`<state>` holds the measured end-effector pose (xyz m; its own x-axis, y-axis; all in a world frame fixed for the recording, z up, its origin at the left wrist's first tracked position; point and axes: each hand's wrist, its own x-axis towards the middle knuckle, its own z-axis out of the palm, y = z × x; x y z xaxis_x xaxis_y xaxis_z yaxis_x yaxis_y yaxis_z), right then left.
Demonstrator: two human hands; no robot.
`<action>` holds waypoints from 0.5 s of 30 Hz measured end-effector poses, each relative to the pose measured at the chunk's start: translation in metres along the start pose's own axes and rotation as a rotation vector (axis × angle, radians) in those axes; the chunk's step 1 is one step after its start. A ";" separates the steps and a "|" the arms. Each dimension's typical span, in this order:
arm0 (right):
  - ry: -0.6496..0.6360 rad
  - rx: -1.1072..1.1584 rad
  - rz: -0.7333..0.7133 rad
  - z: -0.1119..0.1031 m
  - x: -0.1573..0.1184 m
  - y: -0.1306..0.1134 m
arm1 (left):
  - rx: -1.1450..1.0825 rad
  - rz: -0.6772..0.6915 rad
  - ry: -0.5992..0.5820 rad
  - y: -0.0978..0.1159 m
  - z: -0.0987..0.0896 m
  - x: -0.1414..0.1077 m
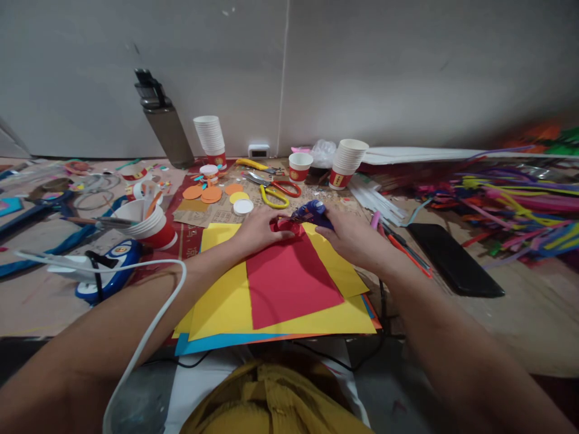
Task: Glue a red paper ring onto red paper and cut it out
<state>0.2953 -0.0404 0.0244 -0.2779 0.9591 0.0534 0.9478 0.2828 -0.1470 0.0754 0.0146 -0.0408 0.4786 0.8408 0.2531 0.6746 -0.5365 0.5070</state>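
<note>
My right hand (350, 235) is closed around a blue glue gun (313, 212), its front end pointing left toward my other hand. My left hand (259, 230) has its fingers closed on a small red piece (289, 226), whose exact shape is partly hidden by the fingers. Both hands are over the far end of a red paper sheet (292, 283). That sheet lies on top of yellow sheets (221, 301), with blue and orange edges showing beneath.
Beyond the hands lie scissors (274, 196), orange paper discs (211, 194) and stacked paper cups (348, 163). A bottle (169, 132) stands against the wall. Right are a black phone (455, 259) and pipe cleaners (511, 205). A white cable (156, 328) crosses above my left forearm.
</note>
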 end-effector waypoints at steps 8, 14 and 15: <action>-0.011 0.037 -0.015 0.003 0.001 -0.006 | 0.002 0.028 0.006 -0.004 0.001 0.001; -0.008 0.038 -0.020 0.004 0.002 -0.007 | 0.007 0.022 0.010 -0.003 0.001 0.001; -0.009 0.036 -0.021 0.003 0.002 -0.007 | 0.007 0.021 0.006 -0.003 0.001 0.001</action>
<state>0.2875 -0.0400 0.0224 -0.2994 0.9529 0.0482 0.9355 0.3031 -0.1815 0.0747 0.0167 -0.0428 0.4895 0.8295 0.2689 0.6680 -0.5549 0.4958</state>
